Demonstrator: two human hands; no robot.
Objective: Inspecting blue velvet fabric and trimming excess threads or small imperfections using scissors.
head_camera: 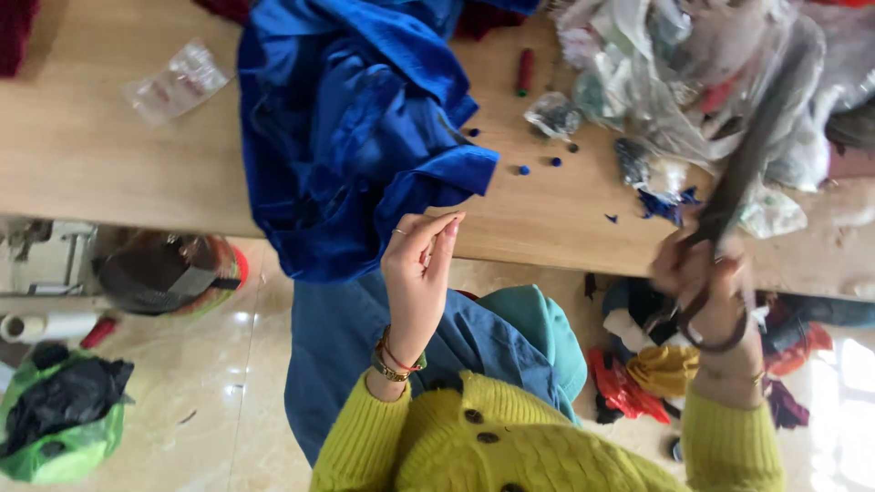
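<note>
1. The blue cloth (351,118) is lying heaped on the wooden table (91,155) at about 11 o'clock from the hands. One folded corner is hanging over the near edge, just above the left hand.
2. A heap of clear plastic bags (693,82) is sitting at 1 o'clock, just beyond the scissors' tips.
3. The scissors (738,191) are pointing toward 1 o'clock and are showing blurred, so I cannot tell whether the blades are parted.
4. The right hand (706,273) is gripping the scissors with its fingers through the dark loops. Its wrist is lying level with the table edge, and its yellow sleeve is reaching up from 5 o'clock.
5. The left hand (415,264) is standing upright, well apart from the right, with its wrist bent slightly back and bangles showing at the cuff. Its fingertips (448,226) are pinching together just below the hanging corner. Whether a thread or needle is lying between them is too fine to tell.
6. Small blue buttons (523,169) are lying loose on the table at 12 o'clock, between the two hands.
7. In my judgement, the work is going best while the pinch is keeping whatever it holds taut and clear of the cloth. The blades should be coming in slowly, with only their tips working, so the fold is not getting nicked. Bracing the right wrist on the table edge should be helping to steady it.
</note>
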